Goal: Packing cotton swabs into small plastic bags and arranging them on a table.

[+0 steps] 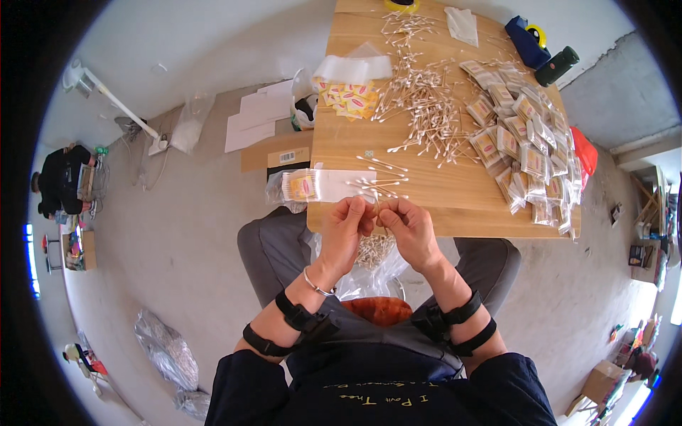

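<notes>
My left hand (346, 228) and my right hand (410, 228) meet at the table's near edge, fingertips pinched together around thin cotton swabs. The fingers hide most of the sticks, so their number cannot be told. Just beyond my fingertips lie several loose cotton swabs (387, 170), some across a white sheet (334, 186). Left of my left hand, a clear packet of cotton swabs (301, 186) with a yellow and white card rests at the table's corner. Below my hands, an open clear plastic bag (391, 271) in my lap area contains many swabs.
A large heap of loose swabs (426, 106) spreads over the wooden table (455, 206). Filled packets (526, 142) are piled at the right. Yellow cards (349, 101), a white plastic roll (353, 69), a blue tape dispenser (524, 41) and a dark bottle (557, 67) lie farther back.
</notes>
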### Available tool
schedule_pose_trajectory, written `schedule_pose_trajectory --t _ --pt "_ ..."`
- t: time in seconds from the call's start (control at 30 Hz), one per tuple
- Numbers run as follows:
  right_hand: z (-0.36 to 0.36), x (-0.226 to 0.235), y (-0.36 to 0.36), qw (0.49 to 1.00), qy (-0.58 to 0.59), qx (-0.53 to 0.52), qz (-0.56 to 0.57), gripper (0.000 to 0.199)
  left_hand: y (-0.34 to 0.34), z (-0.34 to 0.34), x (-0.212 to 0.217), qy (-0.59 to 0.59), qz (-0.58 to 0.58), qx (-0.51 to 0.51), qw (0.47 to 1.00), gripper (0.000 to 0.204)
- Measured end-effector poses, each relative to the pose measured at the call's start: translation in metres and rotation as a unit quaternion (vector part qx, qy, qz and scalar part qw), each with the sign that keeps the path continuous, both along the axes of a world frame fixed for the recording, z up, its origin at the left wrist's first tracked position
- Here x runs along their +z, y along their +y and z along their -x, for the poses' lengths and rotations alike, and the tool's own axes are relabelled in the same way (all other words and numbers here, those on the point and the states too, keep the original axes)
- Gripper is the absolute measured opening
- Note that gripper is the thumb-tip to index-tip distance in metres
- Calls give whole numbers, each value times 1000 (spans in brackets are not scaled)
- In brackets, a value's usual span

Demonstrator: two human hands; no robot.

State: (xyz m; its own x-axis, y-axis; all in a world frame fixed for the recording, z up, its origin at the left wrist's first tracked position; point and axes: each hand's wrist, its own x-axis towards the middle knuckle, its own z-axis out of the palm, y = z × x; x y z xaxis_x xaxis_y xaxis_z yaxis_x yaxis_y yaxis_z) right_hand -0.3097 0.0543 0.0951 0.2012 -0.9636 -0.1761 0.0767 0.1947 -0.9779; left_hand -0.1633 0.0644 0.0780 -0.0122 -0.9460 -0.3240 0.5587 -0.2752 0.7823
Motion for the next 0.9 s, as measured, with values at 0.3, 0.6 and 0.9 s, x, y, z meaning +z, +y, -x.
schedule_pose_trajectory --t 0.3,0.6,0.9 --pt "28 -21 15 997 38 47 -49 13 46 -25 -27 -344 -23 -347 872 20" --pt "27 -18 12 993 -52 43 -93 16 36 -28 -24 -468 167 -317 808 21" --pt "21 -10 15 991 -82 78 -77 16 3 4 26 -213 128 -67 966 23"
